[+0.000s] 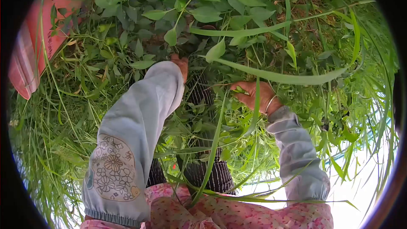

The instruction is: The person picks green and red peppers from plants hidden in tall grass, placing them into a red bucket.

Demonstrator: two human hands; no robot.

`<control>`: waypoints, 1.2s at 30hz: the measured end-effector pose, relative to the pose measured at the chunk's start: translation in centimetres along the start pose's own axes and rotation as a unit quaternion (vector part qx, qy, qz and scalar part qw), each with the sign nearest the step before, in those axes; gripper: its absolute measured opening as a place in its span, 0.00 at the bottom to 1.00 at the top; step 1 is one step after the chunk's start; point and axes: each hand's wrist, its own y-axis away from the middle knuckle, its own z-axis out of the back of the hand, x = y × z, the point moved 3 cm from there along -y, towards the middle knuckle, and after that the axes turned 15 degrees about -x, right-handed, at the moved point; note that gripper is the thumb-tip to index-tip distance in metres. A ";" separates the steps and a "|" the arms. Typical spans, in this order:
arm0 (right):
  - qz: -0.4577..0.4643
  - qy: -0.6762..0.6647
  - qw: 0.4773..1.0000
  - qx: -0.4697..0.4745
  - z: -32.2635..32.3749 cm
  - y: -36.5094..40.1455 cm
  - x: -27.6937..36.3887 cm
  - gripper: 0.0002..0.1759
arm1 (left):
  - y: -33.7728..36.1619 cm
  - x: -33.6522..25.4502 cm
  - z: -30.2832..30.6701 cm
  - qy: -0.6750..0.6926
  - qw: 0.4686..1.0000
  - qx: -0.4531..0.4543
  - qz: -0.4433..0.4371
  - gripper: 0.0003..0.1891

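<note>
My left hand (180, 64) reaches into the leafy plants (205, 12) at the upper middle; leaves and the grey-blue sleeve hide most of its fingers. To the right, my right hand (254, 95) is closed with thumb and fingers pinched together around a small green pod (240, 89). A thin stem lies beside its fingertips. A pale bracelet (270, 104) circles the right wrist. Both forearms wear grey-blue sleeves, the left one with a flower patch (113, 167).
A pink-red plastic container or sack (36, 44) lies at the upper left. Long grass blades (280, 75) cross in front of the hands. Dark striped trouser legs (207, 174) and pink patterned cloth (237, 212) show below. Dense grass surrounds both arms.
</note>
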 end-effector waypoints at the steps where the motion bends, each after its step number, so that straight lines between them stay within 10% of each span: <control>1: -0.058 -0.052 0.997 0.009 0.3 -0.5 0.5 0.14 | -0.2 1.5 4.4 0.073 0.990 0.118 -0.036 0.11; 4: -0.084 -0.140 0.985 -0.059 -0.9 -2.3 -0.6 0.15 | 0.7 3.7 3.3 0.049 0.960 0.211 -0.174 0.13; 11: -0.092 0.156 0.982 -0.053 0.1 -2.4 -3.0 0.21 | 2.7 8.4 10.7 0.044 0.939 0.212 -0.266 0.12; 14: 0.025 0.080 0.983 -0.163 -0.8 -3.0 -2.3 0.16 | 2.4 9.2 12.2 0.067 0.930 0.278 -0.232 0.11; 17: -0.214 -0.286 0.934 -0.024 -2.9 -5.5 1.8 0.16 | 2.8 9.7 13.0 0.043 0.920 0.285 -0.265 0.12; 20: -0.142 -0.246 0.956 -0.072 -6.1 -9.1 4.4 0.15 | 3.7 10.3 10.6 -0.050 0.902 0.279 -0.326 0.14; 27: -0.048 0.019 0.987 -0.153 -9.5 -16.5 7.5 0.20 | 5.3 10.7 13.2 0.008 0.935 0.238 -0.262 0.20; 36: -0.116 0.099 0.988 0.010 -14.4 -18.1 7.4 0.22 | 6.9 10.7 11.5 0.025 0.967 0.186 -0.172 0.18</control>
